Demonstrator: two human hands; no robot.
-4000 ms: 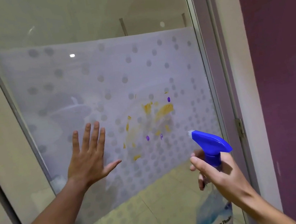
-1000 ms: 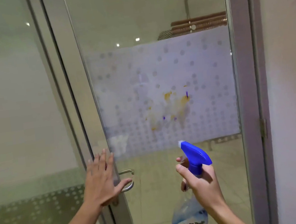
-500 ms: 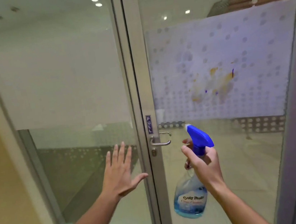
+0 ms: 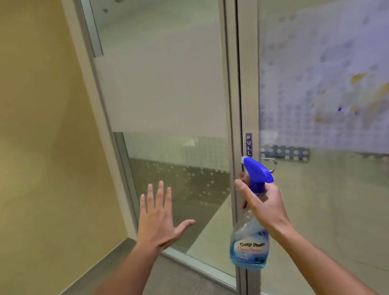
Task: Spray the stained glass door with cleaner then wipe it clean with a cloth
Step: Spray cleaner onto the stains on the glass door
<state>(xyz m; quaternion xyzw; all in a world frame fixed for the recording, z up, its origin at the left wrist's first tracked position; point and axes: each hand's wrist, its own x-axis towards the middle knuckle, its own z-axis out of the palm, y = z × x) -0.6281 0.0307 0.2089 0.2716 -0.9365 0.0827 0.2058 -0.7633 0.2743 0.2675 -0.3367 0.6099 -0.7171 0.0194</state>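
Up front in the head view, the right hand (image 4: 266,206) is wrapped around the neck of a spray bottle (image 4: 249,246), gripping it just under the blue trigger head (image 4: 257,170), with a finger at the front of the neck near the trigger. The bottle hangs roughly upright, its clear body holding blue liquid and carrying a printed label, and its nozzle points up and to the left. It is held in front of the metal door frame (image 4: 246,91), just below a small "PULL" sign (image 4: 249,143) and beside the door handle (image 4: 270,161), which is partly hidden behind the trigger head.

The left hand (image 4: 160,222) is empty, palm forward, fingers spread and thumb out to the right, raised in front of the fixed glass panel (image 4: 168,89) left of the frame; whether it touches the glass cannot be told.

The glass door (image 4: 342,189) fills the right side. Its upper part carries a frosted band with a dotted pattern (image 4: 314,69), and on that band sit the stains (image 4: 374,94): yellow-orange smears with a few small purple marks, up and well to the right of the bottle.

A yellow wall (image 4: 27,144) stands at the left, with grey floor (image 4: 183,292) below.
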